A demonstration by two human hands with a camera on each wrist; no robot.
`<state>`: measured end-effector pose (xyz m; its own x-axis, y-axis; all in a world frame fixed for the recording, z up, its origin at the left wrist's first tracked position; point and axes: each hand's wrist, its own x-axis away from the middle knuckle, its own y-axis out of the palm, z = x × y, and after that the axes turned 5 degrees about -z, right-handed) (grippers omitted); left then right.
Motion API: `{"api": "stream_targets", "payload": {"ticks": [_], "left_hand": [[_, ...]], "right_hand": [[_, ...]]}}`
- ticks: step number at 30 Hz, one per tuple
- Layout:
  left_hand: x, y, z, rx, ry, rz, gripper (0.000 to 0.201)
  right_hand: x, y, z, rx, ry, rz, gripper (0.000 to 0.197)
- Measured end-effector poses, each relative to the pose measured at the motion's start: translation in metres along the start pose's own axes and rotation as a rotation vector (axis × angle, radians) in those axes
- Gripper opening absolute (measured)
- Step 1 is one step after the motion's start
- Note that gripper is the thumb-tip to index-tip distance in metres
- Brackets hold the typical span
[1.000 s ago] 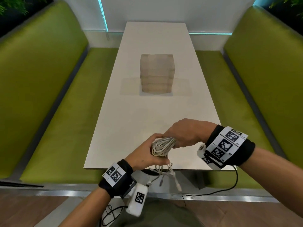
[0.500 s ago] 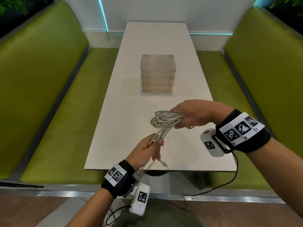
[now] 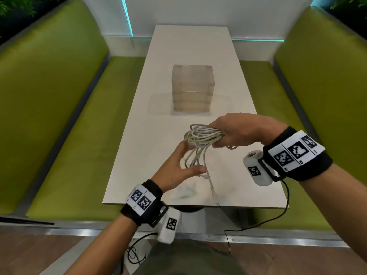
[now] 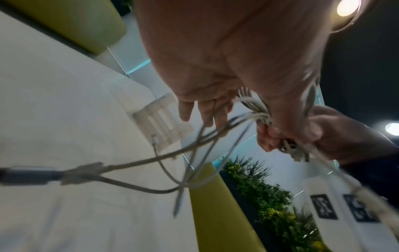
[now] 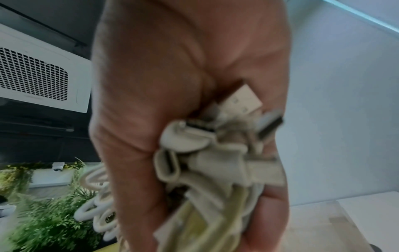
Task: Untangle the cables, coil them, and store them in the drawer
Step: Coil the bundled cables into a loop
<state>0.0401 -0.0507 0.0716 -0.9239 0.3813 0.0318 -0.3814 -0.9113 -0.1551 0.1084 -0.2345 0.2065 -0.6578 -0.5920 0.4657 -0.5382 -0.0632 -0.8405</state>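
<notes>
My right hand (image 3: 234,133) grips a tangled bundle of white cables (image 3: 202,135) above the near half of the white table (image 3: 198,46). In the right wrist view the fingers curl round the cables (image 5: 205,170), with several plugs (image 5: 244,100) sticking out of the fist. Loose cable ends (image 3: 198,157) hang from the bundle down to the tabletop, one plug (image 3: 215,199) lying near the front edge. My left hand (image 3: 178,165) is just below the bundle, fingers spread and straight beside the hanging strands (image 4: 194,148), holding none. A small translucent drawer unit (image 3: 192,88), all drawers closed, stands mid-table.
Green padded benches (image 3: 49,96) run along both sides of the table, the right bench (image 3: 317,86) close to my right arm. A white wall with a cyan light strip (image 3: 127,16) closes the far end. Black sensor wires (image 3: 258,225) dangle below the table's front edge.
My right hand lifted the bundle up and away from the table's front edge. My left hand let go of the hanging strands and opened beside them.
</notes>
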Motion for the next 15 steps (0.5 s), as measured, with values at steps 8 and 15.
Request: {"api": "stream_targets", "payload": {"ticks": [8, 15], "left_hand": [[-0.004, 0.025, 0.005, 0.254, -0.127, 0.016, 0.016], [0.001, 0.023, 0.01, 0.548, -0.054, 0.144, 0.031]], "right_hand": [[0.002, -0.008, -0.005, 0.009, -0.009, 0.066, 0.009], [0.003, -0.003, 0.001, -0.188, -0.001, 0.114, 0.008]]}}
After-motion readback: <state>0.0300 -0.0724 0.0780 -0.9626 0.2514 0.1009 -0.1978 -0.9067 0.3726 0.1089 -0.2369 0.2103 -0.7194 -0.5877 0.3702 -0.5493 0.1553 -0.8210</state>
